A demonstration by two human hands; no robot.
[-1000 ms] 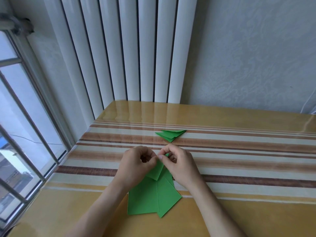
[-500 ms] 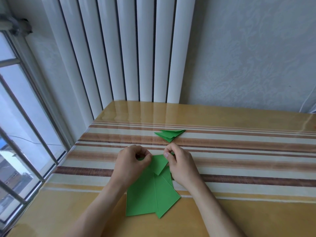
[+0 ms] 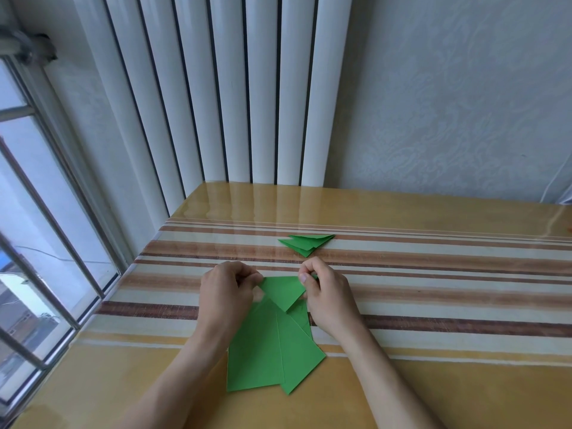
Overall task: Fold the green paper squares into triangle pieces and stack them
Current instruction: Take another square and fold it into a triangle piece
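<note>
Your left hand [image 3: 227,289] and right hand [image 3: 322,289] each pinch a top corner of the folded green triangle [image 3: 283,291], just above the flat green squares [image 3: 272,351] on the counter [image 3: 433,391]. The paper looks thin, light and bendy, so hold corners softly. The finished stack [image 3: 306,244] lies behind. No writing shows.

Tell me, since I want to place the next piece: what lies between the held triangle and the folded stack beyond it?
Only bare striped tablecloth separates the held triangle from the folded stack, as the head view shows.
</note>
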